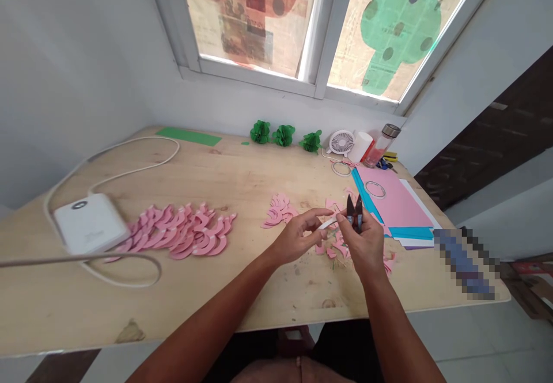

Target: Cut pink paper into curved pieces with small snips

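Observation:
My left hand (295, 240) pinches one end of a narrow white strip (327, 223), perhaps tape, over the table. At the strip's other end are the thumb and fingers of my right hand (367, 247). That hand also holds a pair of small snips (355, 209), their dark blades apart and pointing away from me. Pink paper scraps (340, 247) lie beneath my hands. Left of them is a small pile of curved pink paper pieces (279, 210). Farther left, overlapping rows of pink paper crescents (185, 233) carry small white patches.
A white power bank (90, 224) with a looping cable sits at the left. Green paper flowers (284, 135), a small fan (341, 142) and a bottle (382, 146) line the back. Tape rings (375, 189) and coloured sheets (397, 201) lie at the right.

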Available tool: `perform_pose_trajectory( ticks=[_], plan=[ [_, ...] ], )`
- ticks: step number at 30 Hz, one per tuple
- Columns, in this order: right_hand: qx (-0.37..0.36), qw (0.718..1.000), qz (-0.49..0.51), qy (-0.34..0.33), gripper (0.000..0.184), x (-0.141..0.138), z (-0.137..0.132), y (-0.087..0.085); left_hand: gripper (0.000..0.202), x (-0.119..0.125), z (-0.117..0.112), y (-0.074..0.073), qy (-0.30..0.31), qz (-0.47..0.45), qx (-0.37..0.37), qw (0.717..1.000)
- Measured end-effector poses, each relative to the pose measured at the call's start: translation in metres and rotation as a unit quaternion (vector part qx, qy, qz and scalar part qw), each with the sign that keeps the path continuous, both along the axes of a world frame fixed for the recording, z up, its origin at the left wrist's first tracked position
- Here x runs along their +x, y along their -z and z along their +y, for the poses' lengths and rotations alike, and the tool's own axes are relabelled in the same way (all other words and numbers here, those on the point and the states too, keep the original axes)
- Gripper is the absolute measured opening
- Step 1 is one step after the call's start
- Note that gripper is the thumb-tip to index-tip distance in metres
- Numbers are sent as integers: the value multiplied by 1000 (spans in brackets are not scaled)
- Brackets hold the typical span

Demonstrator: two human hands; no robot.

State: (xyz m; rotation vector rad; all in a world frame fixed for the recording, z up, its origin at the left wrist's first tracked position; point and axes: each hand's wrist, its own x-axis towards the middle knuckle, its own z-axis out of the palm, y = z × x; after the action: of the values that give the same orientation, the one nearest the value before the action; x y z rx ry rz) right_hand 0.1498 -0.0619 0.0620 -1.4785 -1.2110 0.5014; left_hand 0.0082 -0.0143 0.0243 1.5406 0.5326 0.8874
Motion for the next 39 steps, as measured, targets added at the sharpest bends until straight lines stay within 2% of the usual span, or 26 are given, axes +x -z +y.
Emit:
perform_pose_trajectory(
  ticks=[3, 6, 11, 15, 19, 23, 27, 34, 39],
  plan=[
    [19, 996, -84, 15, 18, 0, -3, -8, 41, 2, -2, -5, 26, -49, -77, 995],
    [30, 989, -142, 40, 19, 1, -4, -12, 38, 2, -3, -8, 25, -50, -112, 992],
    [58, 971, -227, 41, 17, 1, -5, -12, 30, 5, -3, -13, -25, -47, -133, 990],
    [96, 959, -260, 56, 22, 2, -6, -12, 24, 6, -1, -17, -75, -37, -109, 991],
    [66, 971, -201, 108, 34, 10, -5, -9, 24, 2, 4, -15, -103, -32, -109, 988],
    [-24, 997, -67, 20, 38, 14, -4, 5, 25, -1, 8, -12, -140, -50, -128, 981],
    [-68, 996, 28, -49, 42, 5, -3, 20, 21, -1, 9, -10, -183, -67, -134, 972],
    [-117, 983, 115, -81, 48, -1, 6, 30, 19, -6, 6, -13, -182, -66, -129, 973],
    [-115, 980, 130, -98, 46, 0, 6, 30, 18, -8, 5, -15, -180, -44, -115, 976]
  ],
)
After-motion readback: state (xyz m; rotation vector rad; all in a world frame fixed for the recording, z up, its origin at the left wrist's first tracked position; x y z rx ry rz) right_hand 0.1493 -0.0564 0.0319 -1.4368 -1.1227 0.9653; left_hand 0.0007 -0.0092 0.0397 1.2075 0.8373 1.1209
